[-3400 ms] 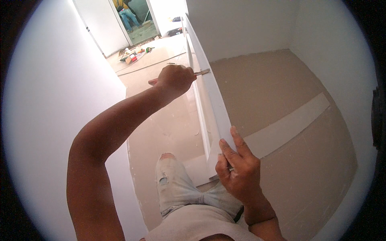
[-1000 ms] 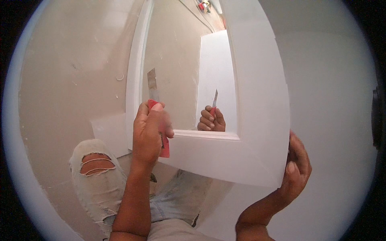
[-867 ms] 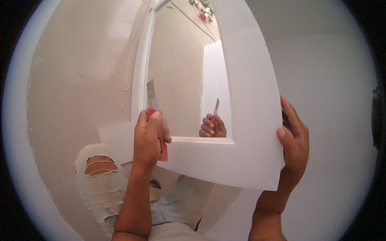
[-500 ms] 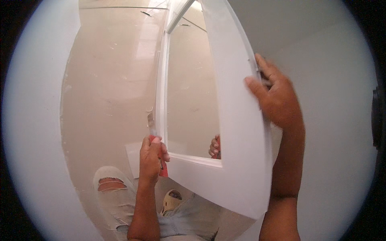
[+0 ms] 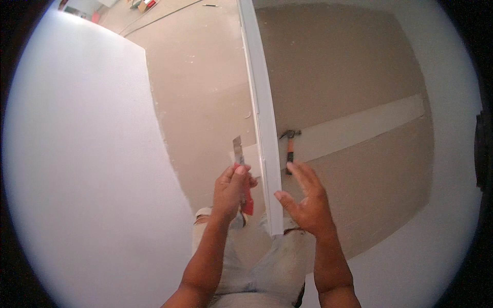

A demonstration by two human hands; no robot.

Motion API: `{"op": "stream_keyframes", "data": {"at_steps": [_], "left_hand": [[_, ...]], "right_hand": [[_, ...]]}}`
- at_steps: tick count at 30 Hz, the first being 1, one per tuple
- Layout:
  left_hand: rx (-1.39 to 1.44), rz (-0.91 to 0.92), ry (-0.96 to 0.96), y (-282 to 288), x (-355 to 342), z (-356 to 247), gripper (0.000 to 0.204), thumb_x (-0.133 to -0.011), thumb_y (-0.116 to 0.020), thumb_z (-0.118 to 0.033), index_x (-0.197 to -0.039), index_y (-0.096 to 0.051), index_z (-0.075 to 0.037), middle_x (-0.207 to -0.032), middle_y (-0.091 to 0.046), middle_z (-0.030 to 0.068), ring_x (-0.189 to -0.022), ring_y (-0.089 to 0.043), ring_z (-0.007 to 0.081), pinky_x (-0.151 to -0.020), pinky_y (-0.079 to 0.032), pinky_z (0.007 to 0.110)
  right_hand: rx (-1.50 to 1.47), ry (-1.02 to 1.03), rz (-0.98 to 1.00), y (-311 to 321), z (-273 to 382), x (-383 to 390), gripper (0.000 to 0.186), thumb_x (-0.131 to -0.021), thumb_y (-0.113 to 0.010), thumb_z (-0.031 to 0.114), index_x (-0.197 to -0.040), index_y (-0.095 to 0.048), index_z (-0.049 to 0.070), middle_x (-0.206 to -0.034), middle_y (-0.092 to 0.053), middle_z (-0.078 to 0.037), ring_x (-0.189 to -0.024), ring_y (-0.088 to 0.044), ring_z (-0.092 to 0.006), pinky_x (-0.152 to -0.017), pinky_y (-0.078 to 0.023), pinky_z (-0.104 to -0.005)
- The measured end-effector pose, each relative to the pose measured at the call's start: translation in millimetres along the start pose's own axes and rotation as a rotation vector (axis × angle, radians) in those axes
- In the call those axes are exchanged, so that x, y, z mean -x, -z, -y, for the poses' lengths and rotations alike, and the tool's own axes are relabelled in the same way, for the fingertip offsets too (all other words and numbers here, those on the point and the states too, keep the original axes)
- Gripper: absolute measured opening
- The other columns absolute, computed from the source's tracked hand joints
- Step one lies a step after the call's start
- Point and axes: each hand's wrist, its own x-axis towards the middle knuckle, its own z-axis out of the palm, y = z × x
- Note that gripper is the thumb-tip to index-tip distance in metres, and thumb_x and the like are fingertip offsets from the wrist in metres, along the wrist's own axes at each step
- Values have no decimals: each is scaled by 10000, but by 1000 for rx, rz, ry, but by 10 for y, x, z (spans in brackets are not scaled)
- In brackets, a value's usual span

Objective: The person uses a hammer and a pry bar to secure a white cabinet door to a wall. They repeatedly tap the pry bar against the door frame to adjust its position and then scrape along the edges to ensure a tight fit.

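- Left hand (image 5: 231, 187) closed on red-handled utility knife (image 5: 240, 172), blade up beside the white board (image 5: 264, 123): a slip could nick it.
- Right hand (image 5: 304, 197) open, fingers spread, thumb at the edge-on board's lower end; the board could tip.
- Hammer (image 5: 289, 146) on floor (image 5: 354, 61) below: trip risk.

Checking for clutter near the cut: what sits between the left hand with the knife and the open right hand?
In the head view, only the white board, seen edge-on, stands between the left hand and the right hand.
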Motion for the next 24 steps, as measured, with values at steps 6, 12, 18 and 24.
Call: {"op": "stream_keyframes", "data": {"at_steps": [6,12,18,24], "left_hand": [[-117,148,-47,278,147,-141,463,-1023,-645,-428,-1149,-697,15,-988,-716,86,-918,-679,168,-877,-541,325],[-243,612,130,478,-33,-892,387,-1023,-672,-351,-1149,-705,14,-968,-713,69,-881,-679,144,-786,-555,302],[-501,944,345,428,-218,-1309,268,-969,-751,-187,-1177,-709,-24,-992,-712,62,-941,-678,124,-820,-556,294],[-1045,1163,273,78,-739,-2012,306,-893,-827,-217,-1106,-729,-21,-987,-703,88,-907,-710,198,-815,-580,342]], "right_hand": [[-98,-191,-15,-776,372,507,751,-866,-813,274,-1458,-445,-8,-1417,-528,-287,-1338,-507,-457,-1138,-400,-510],[1,-359,-251,-803,708,506,636,-862,-802,201,-1384,-502,-2,-1344,-572,-266,-1278,-542,-463,-1094,-428,-541],[-220,-511,-470,-1069,1589,289,622,-865,-786,134,-1392,-497,-27,-1327,-582,-258,-1239,-576,-435,-1030,-485,-522],[-464,-758,-906,-1470,1787,-284,436,-992,-629,88,-1384,-491,-47,-1147,-635,-189,-999,-665,-275,-894,-553,-400]]}}
